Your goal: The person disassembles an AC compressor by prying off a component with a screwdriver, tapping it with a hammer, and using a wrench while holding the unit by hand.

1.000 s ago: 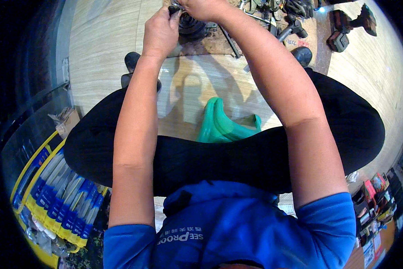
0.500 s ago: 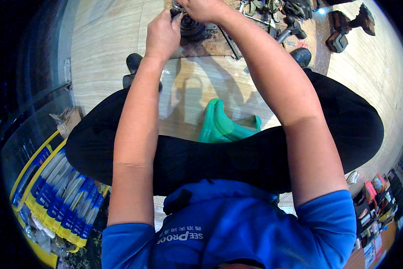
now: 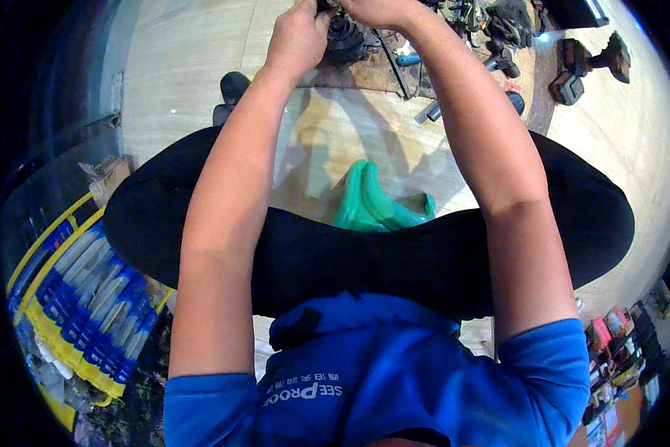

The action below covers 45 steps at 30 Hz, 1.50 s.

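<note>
My left hand (image 3: 301, 33) reaches to the top edge, thumb and fingers closed on a small dark part (image 3: 323, 5). Right beside it my right hand (image 3: 368, 12) curls over the same spot; what its fingers hold is out of sight. Both are just above a round black mechanical part (image 3: 344, 37), which sits on a dirty cardboard sheet (image 3: 380, 74). A long dark bar (image 3: 397, 74) and a blue-handled tool (image 3: 409, 59) lie to its right.
Loose tools and dark gloves (image 3: 509, 21) lie at upper right, with cordless power tools (image 3: 573, 71) beside the cardboard. A green plastic stool (image 3: 368, 197) is between my legs. A yellow rack (image 3: 89, 298) of packaged items stands left; small packages (image 3: 607, 335) are right.
My hands have shifted up and to the right in the view, still close together. The cardboard's surroundings sit slightly differently, and more of the blue-handled tool and bars now shows.
</note>
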Motion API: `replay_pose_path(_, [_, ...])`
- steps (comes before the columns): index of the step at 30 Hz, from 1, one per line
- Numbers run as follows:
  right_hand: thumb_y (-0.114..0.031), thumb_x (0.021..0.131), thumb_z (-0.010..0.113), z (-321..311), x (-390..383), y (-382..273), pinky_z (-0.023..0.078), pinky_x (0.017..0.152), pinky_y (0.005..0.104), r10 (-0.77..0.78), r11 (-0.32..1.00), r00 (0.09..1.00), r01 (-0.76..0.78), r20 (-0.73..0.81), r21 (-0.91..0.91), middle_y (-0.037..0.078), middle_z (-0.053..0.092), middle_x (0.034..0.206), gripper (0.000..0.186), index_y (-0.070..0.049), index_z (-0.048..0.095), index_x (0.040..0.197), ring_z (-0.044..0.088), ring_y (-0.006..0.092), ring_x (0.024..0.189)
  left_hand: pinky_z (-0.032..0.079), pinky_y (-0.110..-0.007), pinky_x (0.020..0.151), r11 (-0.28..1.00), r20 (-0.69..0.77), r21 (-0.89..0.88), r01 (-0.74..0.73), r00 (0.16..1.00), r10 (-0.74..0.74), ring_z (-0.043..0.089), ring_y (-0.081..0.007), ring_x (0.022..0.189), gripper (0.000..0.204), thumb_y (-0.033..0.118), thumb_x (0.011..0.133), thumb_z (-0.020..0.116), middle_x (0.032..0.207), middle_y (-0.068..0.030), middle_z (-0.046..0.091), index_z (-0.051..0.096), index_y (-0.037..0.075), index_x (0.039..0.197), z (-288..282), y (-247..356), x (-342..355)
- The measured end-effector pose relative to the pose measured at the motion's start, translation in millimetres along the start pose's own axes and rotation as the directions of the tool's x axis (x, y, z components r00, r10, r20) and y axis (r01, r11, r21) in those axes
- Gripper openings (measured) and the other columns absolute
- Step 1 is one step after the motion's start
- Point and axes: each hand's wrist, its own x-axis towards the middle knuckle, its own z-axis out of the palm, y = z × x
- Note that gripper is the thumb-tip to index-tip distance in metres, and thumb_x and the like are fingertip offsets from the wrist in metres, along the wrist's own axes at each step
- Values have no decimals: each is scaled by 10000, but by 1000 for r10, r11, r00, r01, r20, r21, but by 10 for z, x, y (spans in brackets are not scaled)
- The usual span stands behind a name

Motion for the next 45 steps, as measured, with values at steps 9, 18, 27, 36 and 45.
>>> replay_pose_path(9, [-544,855,676,12,25,-223,526,790,482,114,947,987,-74,110,-312,338,651,958,724,122,502,1080,642,471,937,526,-448,767,990,3,-120,-72,997,73,650,-421,895,205,16,851,509,928,-254,675,644,-21,1001,6,-293,29])
replay_pose_path(18, [-514,874,658,111,31,-228,515,790,495,94,935,994,-66,63,-348,359,630,978,697,122,486,1101,620,498,940,529,-420,775,929,67,-366,52,997,-29,667,-390,908,196,78,849,572,951,-249,690,681,-7,988,-64,-417,80])
replay_pose_path(27, [-527,900,619,49,-13,-376,502,815,496,189,872,973,-105,131,-479,367,612,1015,692,122,487,1103,615,498,947,507,-378,541,-272,578,-803,530,581,-573,644,-216,700,310,345,1004,565,839,-72,662,609,39,984,1395,194,-721])
replay_pose_path(36, [-539,833,703,-30,-168,-225,508,867,484,313,867,945,-243,95,-435,339,649,1040,758,64,466,1227,631,482,1024,423,-418,940,-883,625,-468,-5,705,-335,568,-214,1011,640,681,966,369,1099,-48,603,577,115,1182,1128,343,-164])
replay_pose_path(45, [-399,866,724,110,-61,-399,534,748,424,355,843,934,-304,34,-443,234,688,896,592,50,468,1154,689,371,844,471,-320,833,-929,594,-343,-135,735,-326,617,-154,921,457,544,979,502,987,-14,679,648,118,1057,1047,328,-40])
